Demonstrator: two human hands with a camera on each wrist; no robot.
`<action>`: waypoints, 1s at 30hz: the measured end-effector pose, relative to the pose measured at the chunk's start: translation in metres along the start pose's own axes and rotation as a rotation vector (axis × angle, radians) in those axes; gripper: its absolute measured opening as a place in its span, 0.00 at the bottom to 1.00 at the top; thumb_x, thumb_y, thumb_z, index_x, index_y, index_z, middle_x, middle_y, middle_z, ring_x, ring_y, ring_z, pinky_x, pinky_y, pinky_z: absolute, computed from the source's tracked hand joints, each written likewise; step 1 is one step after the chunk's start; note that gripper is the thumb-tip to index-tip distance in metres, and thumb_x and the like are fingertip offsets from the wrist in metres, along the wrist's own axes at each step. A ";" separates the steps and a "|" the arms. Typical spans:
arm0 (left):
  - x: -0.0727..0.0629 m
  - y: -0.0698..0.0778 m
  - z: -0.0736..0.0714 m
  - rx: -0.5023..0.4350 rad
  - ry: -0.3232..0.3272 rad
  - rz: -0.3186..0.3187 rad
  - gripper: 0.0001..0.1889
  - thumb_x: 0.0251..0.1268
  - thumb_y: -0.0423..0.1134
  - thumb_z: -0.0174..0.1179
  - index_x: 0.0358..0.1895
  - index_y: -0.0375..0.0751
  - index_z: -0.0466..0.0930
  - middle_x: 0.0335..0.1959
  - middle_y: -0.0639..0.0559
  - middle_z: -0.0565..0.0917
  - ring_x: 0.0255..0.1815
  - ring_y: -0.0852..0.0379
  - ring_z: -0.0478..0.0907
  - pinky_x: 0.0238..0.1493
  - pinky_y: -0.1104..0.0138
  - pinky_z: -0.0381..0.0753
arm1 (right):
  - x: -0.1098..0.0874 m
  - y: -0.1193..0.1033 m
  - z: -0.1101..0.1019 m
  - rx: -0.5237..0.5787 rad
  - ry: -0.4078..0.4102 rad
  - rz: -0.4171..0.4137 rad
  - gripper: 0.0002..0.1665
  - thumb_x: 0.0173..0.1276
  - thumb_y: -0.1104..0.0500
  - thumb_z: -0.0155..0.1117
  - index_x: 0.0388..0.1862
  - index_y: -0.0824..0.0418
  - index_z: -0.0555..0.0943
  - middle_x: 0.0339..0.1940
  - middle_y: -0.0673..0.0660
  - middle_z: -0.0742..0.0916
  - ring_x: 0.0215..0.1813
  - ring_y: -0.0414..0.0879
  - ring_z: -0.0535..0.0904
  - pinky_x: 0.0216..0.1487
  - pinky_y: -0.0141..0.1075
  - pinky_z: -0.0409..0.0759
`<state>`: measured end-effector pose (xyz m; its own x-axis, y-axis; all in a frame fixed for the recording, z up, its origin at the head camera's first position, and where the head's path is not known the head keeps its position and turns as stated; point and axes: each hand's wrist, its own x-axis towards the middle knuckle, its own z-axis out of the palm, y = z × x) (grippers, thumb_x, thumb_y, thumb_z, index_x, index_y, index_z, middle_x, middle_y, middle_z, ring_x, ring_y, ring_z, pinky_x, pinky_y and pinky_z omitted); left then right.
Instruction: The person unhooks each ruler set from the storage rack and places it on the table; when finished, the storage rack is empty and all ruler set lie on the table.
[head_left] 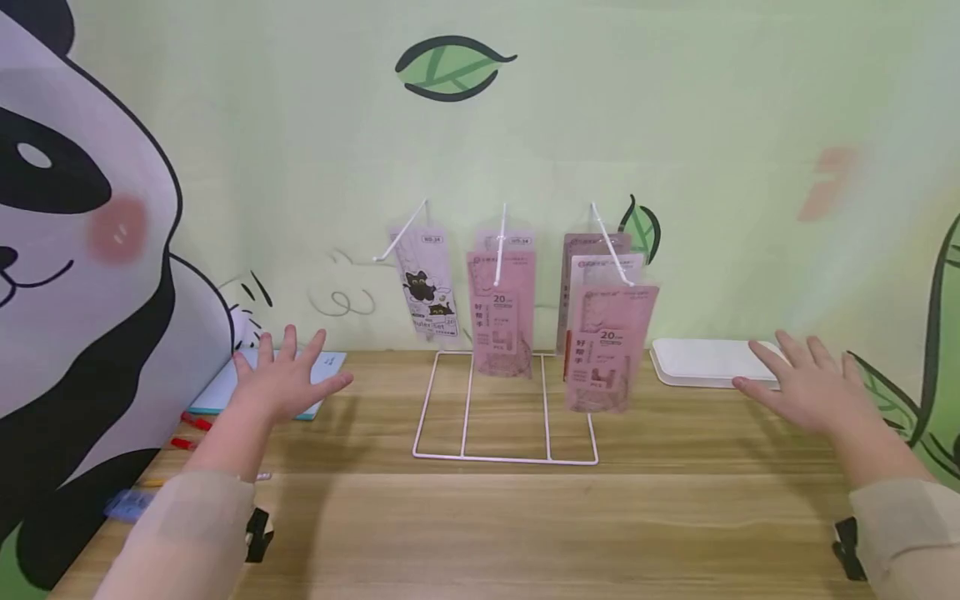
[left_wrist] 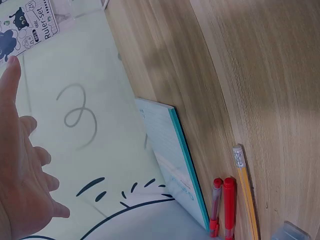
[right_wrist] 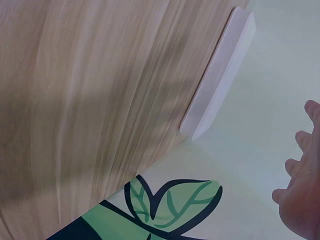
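My left hand is held with fingers spread and holds nothing. It overlaps a light blue notebook at the back left in the head view. On the other side my right hand is also spread and holds nothing, its fingers overlapping a white flat case. Between the hands stands a white wire rack with three hooks. A cat-print ruler set packet hangs on the left hook, a pink ruler packet fronts the middle one, and another pink packet fronts several on the right.
Two red pens and a yellow pencil lie by the notebook at the left. Near them is a clear bluish item. A wall covering with a panda and leaves rises behind the wooden table.
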<state>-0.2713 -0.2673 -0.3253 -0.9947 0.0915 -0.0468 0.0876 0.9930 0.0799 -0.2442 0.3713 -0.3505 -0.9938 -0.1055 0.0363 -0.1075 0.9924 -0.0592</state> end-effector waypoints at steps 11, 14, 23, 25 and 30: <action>0.000 0.000 0.000 0.001 0.009 0.004 0.57 0.51 0.81 0.31 0.75 0.41 0.41 0.71 0.25 0.36 0.67 0.22 0.27 0.54 0.28 0.23 | -0.005 -0.003 -0.001 0.037 -0.003 0.009 0.50 0.68 0.28 0.35 0.75 0.61 0.46 0.72 0.75 0.47 0.67 0.78 0.38 0.56 0.74 0.33; 0.000 0.000 0.001 -0.003 0.006 0.009 0.56 0.51 0.81 0.31 0.75 0.41 0.41 0.71 0.25 0.37 0.67 0.22 0.27 0.54 0.28 0.23 | -0.006 -0.004 -0.003 0.035 -0.001 0.010 0.50 0.68 0.28 0.35 0.75 0.62 0.46 0.72 0.75 0.47 0.67 0.78 0.38 0.56 0.74 0.34; -0.001 -0.001 0.001 -0.006 -0.001 0.013 0.57 0.51 0.81 0.31 0.75 0.41 0.39 0.71 0.25 0.37 0.67 0.22 0.27 0.54 0.28 0.24 | -0.004 -0.006 0.001 0.122 0.039 0.002 0.47 0.70 0.32 0.38 0.74 0.63 0.48 0.69 0.79 0.52 0.65 0.81 0.43 0.56 0.74 0.40; -0.002 0.001 0.003 -0.017 0.002 0.020 0.56 0.52 0.81 0.32 0.75 0.41 0.39 0.71 0.25 0.36 0.67 0.22 0.28 0.54 0.28 0.25 | -0.003 -0.008 0.006 0.259 0.083 -0.022 0.47 0.70 0.37 0.45 0.74 0.65 0.46 0.69 0.80 0.53 0.65 0.81 0.45 0.57 0.73 0.44; 0.001 0.016 0.021 -0.140 0.038 0.075 0.54 0.55 0.78 0.37 0.75 0.43 0.36 0.72 0.27 0.36 0.68 0.24 0.30 0.57 0.28 0.32 | -0.007 -0.017 0.027 0.683 0.182 -0.084 0.58 0.64 0.51 0.65 0.75 0.63 0.36 0.69 0.79 0.54 0.65 0.78 0.50 0.58 0.70 0.53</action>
<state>-0.2700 -0.2502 -0.3454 -0.9872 0.1593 0.0021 0.1559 0.9629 0.2201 -0.2367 0.3536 -0.3765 -0.9670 -0.1082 0.2306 -0.2370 0.7139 -0.6589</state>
